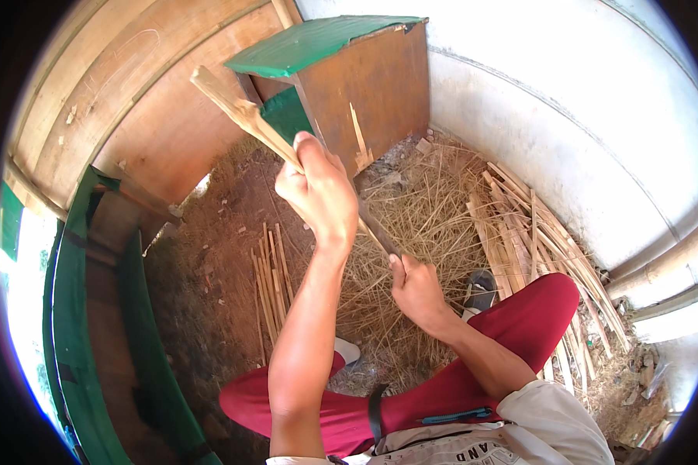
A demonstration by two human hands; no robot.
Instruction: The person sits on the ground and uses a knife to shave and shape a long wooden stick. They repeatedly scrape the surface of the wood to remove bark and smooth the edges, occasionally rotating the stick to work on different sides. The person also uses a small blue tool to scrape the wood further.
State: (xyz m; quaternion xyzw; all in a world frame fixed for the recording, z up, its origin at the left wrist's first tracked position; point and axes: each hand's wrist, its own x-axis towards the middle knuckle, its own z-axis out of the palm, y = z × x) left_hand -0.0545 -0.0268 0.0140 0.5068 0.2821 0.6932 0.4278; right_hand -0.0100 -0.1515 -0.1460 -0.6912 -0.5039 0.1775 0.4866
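Note:
Near the middle, my left hand is closed round a pale split stick, likely bamboo, with a knot partway along it. The stick slants up and to the left, past the front of a wooden box. Lower and to the right, my right hand is closed on the end of a dark narrow strip. This strip runs up toward my left wrist, which hides where it meets the stick. Whether it is a blade or the stick's darker lower part, I cannot tell.
A wooden box with a green cover stands at the back. Split strips lie along the white wall at right; several thin sticks lie left of centre. Straw covers the ground. Green-covered framing stands at left. My red-trousered knees are below.

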